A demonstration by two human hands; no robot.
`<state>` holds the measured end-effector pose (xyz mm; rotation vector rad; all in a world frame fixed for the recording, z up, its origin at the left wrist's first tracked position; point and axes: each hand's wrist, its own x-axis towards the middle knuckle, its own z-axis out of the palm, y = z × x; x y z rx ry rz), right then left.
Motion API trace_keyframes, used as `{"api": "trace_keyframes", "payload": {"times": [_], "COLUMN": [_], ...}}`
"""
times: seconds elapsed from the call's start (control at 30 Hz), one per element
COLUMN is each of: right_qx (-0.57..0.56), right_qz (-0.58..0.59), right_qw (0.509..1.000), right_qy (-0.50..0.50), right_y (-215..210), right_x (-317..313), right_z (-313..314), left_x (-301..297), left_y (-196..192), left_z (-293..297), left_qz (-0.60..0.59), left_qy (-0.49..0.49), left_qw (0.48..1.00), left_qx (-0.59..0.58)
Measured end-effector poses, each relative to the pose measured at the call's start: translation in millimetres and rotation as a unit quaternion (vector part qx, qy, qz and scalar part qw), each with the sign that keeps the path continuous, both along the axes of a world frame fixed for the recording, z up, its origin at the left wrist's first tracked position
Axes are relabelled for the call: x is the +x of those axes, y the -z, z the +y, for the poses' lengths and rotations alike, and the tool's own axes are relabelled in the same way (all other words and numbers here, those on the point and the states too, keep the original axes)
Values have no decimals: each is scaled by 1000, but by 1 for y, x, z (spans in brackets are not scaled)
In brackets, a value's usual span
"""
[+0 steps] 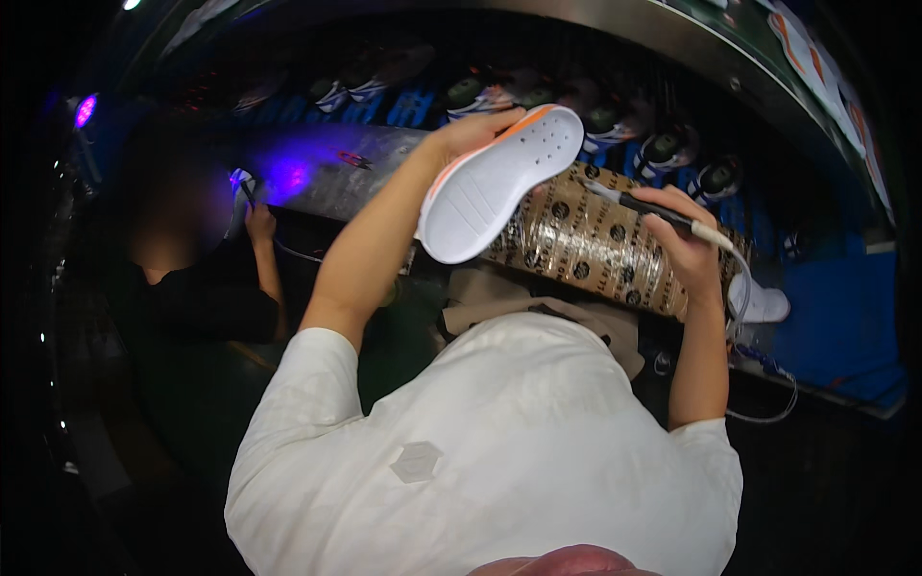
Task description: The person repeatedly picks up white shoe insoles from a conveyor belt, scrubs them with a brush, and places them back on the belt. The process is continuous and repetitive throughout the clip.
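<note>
My left hand point(469, 132) grips a white shoe sole point(485, 197) with an orange band along its edge. Its inner face is turned up, with small holes at the toe end and lines across the heel. Some of the fingers are hidden behind the sole. To the right, my right hand point(690, 240) is closed around a black pen-shaped tool point(663, 211) with a pale tip. A light hose or cord point(735, 254) trails from its rear end. The tool's tip points left toward the sole and stands apart from it.
Beneath my hands lies a brown printed pad wrapped in clear film point(567, 245). Several shoes point(663, 149) line the rack behind. A white shoe part point(761, 300) sits by a blue surface point(836, 317). Red snips point(355, 159) lie on the bench. At left, a co-worker's hand point(259, 226) holds a tool.
</note>
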<state>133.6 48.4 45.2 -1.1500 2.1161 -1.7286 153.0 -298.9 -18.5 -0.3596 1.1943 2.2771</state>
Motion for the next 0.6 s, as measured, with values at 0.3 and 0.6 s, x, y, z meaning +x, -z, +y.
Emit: {"api": "trace_keyframes", "payload": {"times": [0.3,0.6], "right_qx": [23,53], "right_qz": [-71,-62], "right_qw": [968,961], "right_qy": [238,263], "right_y": [139,217], "right_x": [-17,-16], "right_z": [29,31], "left_x": [131,171], "left_y": [133,98], "left_z": [41,36], "left_qz": [124,105], "left_qy": [-332,-243], "left_qw": [853,879], "left_qx": [384,396]}}
